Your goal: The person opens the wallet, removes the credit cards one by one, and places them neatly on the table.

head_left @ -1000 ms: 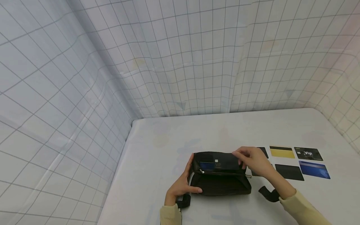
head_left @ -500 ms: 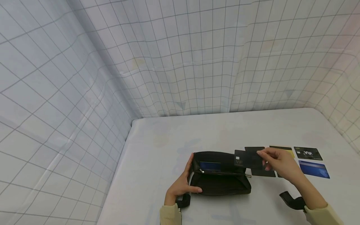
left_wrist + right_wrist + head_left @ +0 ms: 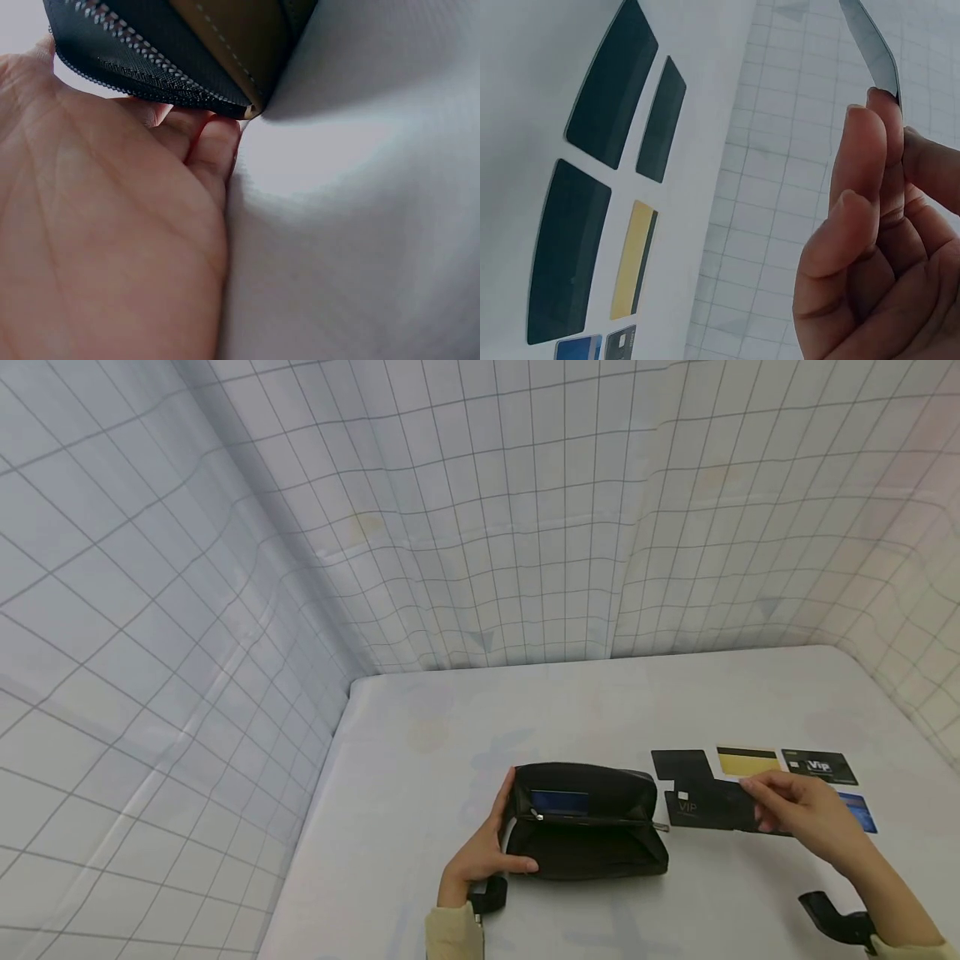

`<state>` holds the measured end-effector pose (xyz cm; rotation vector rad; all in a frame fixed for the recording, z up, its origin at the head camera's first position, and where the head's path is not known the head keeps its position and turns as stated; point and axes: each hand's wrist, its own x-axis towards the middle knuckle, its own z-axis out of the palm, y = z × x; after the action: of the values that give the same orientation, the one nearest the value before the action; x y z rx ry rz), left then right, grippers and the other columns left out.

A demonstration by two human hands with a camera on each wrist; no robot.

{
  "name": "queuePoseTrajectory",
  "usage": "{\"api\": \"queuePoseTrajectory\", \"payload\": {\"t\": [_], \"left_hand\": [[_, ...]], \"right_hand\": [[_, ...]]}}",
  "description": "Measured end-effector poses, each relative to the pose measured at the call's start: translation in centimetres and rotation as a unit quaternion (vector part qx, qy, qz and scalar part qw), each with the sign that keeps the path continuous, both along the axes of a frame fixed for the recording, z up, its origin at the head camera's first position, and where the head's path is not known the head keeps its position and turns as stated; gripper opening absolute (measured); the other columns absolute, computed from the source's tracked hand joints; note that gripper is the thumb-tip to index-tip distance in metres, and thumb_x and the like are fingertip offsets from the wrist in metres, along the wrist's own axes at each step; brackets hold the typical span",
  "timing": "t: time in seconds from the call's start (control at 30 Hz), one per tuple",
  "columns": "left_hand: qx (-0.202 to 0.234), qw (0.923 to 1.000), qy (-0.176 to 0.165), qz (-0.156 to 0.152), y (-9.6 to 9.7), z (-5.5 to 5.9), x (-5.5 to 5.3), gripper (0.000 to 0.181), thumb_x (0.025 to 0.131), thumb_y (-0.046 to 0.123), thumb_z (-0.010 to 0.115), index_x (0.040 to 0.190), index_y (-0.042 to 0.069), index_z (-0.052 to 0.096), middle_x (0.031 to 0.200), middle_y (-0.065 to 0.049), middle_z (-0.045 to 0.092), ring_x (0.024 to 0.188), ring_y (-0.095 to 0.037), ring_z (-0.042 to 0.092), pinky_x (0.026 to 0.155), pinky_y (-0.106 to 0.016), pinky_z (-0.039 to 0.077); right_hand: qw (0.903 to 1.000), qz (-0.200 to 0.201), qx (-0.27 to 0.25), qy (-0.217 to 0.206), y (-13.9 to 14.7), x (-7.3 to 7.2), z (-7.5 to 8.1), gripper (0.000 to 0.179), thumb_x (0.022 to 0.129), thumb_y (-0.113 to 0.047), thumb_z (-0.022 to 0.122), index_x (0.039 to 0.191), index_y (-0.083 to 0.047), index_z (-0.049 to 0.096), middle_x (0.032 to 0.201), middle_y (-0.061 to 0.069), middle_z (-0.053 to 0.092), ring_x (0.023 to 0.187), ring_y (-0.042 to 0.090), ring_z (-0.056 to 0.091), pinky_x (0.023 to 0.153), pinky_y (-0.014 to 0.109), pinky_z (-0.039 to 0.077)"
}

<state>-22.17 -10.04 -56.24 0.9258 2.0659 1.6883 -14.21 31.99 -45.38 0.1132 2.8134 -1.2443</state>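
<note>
A black zip wallet [image 3: 588,858] lies opened out on the white table, with a blue card [image 3: 558,802] in a slot of its inner side. My left hand [image 3: 483,853] holds the wallet's left end, thumb at the near corner and fingers along the far side. In the left wrist view, its fingers reach under the zipped edge [image 3: 161,64]. My right hand [image 3: 813,818] pinches a black card marked VIP [image 3: 701,802] between thumb and fingers. That card hangs above the table to the wallet's right; in the right wrist view the held card [image 3: 875,49] appears nearly edge-on.
Under and beyond the held card lie several flat cards in two rows: a plain black card [image 3: 678,764], a yellow one [image 3: 746,764], a black Vip one [image 3: 819,766] and a blue one [image 3: 861,814]. Grid-patterned curtains [image 3: 487,527] stand behind the table [image 3: 420,735].
My right hand has drawn the black VIP card out of the wallet and carried it right, over the laid-out cards. The left hand and the wallet have stayed in place.
</note>
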Motion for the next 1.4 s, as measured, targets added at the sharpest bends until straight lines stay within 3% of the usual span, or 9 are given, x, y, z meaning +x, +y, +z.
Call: {"api": "queuePoseTrajectory", "payload": {"t": [0.37, 0.6, 0.8, 1.0, 1.1, 1.3, 1.4], "left_hand": [[0.006, 1.0, 0.005, 0.001, 0.0, 0.0, -0.1, 0.121, 0.069, 0.035, 0.082, 0.149, 0.029, -0.009, 0.155, 0.009, -0.007, 0.142, -0.015, -0.003, 0.105, -0.064, 0.009], [0.007, 1.0, 0.004, -0.002, 0.1, 0.1, -0.2, 0.121, 0.07, 0.036, 0.081, 0.149, 0.029, -0.009, 0.155, 0.008, -0.009, 0.142, -0.015, -0.004, 0.105, -0.063, 0.008], [-0.003, 1.0, 0.002, -0.005, 0.1, 0.7, 0.0, 0.12, 0.071, 0.031, 0.081, 0.149, 0.028, -0.011, 0.155, 0.005, -0.01, 0.142, -0.018, -0.005, 0.106, -0.063, 0.009], [-0.026, 0.9995, -0.019, -0.005, 0.2, 3.2, 1.0, 0.12, 0.073, 0.027, 0.08, 0.149, 0.024, -0.012, 0.155, 0.002, -0.013, 0.141, -0.025, -0.009, 0.107, -0.061, 0.009], [-0.029, 0.9993, -0.025, -0.004, 0.2, 3.6, 1.2, 0.119, 0.073, 0.027, 0.08, 0.149, 0.023, -0.012, 0.155, 0.001, -0.013, 0.141, -0.026, -0.009, 0.107, -0.061, 0.009], [-0.021, 0.9994, -0.026, -0.004, 0.2, 3.6, 1.2, 0.119, 0.073, 0.028, 0.08, 0.149, 0.024, -0.011, 0.155, 0.002, -0.013, 0.142, -0.025, -0.008, 0.107, -0.061, 0.009], [-0.019, 0.9996, -0.02, -0.003, 0.1, 2.5, 0.9, 0.119, 0.072, 0.03, 0.08, 0.148, 0.029, -0.01, 0.155, 0.005, -0.012, 0.142, -0.021, -0.008, 0.107, -0.061, 0.009]], "right_hand": [[0.9959, 0.05, -0.013, -0.075, 1.2, 0.2, -2.6, 0.039, 0.096, -0.041, 0.046, 0.086, -0.006, 0.061, 0.065, 0.003, 0.057, 0.059, 0.014, 0.05, 0.054, 0.027, 0.041], [0.9882, 0.096, -0.044, -0.111, 1.7, 0.1, -3.9, 0.035, 0.095, -0.037, 0.049, 0.096, -0.004, 0.063, 0.066, 0.004, 0.058, 0.061, 0.014, 0.053, 0.055, 0.028, 0.044], [0.981, 0.122, -0.067, -0.136, 1.6, 0.1, -4.8, 0.034, 0.094, -0.035, 0.051, 0.093, -0.003, 0.062, 0.066, 0.004, 0.058, 0.06, 0.013, 0.053, 0.055, 0.028, 0.045], [0.9804, 0.12, -0.065, -0.142, 1.4, 0.1, -5.2, 0.035, 0.095, -0.036, 0.05, 0.088, -0.004, 0.062, 0.064, 0.003, 0.057, 0.057, 0.01, 0.051, 0.051, 0.027, 0.043], [0.9807, 0.112, -0.06, -0.148, 1.4, 0.1, -5.3, 0.034, 0.095, -0.036, 0.05, 0.089, -0.004, 0.062, 0.064, 0.003, 0.056, 0.056, 0.011, 0.05, 0.051, 0.027, 0.042], [0.9844, 0.109, -0.036, -0.134, 1.3, 0.4, -5.5, 0.033, 0.095, -0.033, 0.051, 0.084, -0.004, 0.062, 0.062, 0.004, 0.055, 0.054, 0.011, 0.048, 0.049, 0.026, 0.041], [0.9873, 0.097, -0.02, -0.124, 1.3, 0.5, -5.7, 0.034, 0.094, -0.035, 0.052, 0.081, -0.005, 0.061, 0.061, 0.003, 0.055, 0.053, 0.01, 0.048, 0.049, 0.026, 0.042]]}}
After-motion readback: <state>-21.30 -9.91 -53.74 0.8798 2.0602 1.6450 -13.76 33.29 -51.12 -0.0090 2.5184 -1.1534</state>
